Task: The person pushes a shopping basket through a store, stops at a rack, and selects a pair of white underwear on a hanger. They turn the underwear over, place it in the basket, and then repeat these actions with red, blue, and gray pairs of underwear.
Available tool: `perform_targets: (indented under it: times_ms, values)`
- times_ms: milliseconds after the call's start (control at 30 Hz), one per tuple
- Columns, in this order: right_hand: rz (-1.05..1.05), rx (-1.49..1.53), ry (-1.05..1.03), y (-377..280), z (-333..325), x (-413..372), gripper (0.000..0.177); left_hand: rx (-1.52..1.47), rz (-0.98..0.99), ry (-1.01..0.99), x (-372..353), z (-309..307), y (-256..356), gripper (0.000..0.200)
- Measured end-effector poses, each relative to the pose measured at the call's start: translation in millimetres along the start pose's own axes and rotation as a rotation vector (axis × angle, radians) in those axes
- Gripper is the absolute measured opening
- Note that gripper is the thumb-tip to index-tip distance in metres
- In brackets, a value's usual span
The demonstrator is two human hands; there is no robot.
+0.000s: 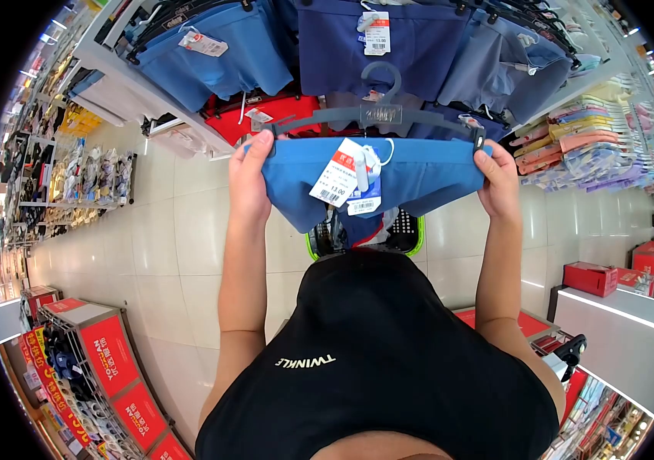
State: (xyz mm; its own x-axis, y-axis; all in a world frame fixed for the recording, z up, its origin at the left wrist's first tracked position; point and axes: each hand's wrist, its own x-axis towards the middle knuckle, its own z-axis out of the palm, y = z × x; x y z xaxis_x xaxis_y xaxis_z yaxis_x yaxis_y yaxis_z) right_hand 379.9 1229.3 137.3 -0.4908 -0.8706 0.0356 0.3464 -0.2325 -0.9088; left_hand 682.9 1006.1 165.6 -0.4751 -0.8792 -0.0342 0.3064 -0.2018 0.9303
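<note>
A pair of blue underpants [434, 172] hangs from the clips of a dark hanger [383, 115], stretched wide in front of my chest. My left hand [251, 175] pinches one top corner by the clip. At the opposite corner, my right hand [499, 180] grips the fabric beside the other clip. A white and red price tag [334, 175] reading 13.00 and a blue and white label [365, 198] dangle over the front of the fabric. The hanger's hook points up toward the rack.
Blue, navy and grey underpants [380, 57] hang on a rack ahead, with red ones [265, 115] below. A green-rimmed black basket [421, 241] holding clothes is below the held pair. Pastel garments [588, 146] hang at right; shelves [66, 205] line the left.
</note>
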Motion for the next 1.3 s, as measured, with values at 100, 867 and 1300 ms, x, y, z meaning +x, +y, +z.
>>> perform_targets:
  times_ms: [100,867,1300]
  values:
    - [-0.058,0.112,-0.047,-7.2,14.8,5.5,0.03,-0.046,0.038,0.023,2.0,9.7,11.9,0.032]
    - [0.217,0.746,-0.34,92.6,12.9,32.0,0.06,-0.285,0.068,0.119,37.8,-1.6,33.6,0.037]
    - [0.262,0.747,-0.313,103.6,10.7,16.7,0.06,-0.302,0.059,0.139,35.0,4.0,32.7,0.036]
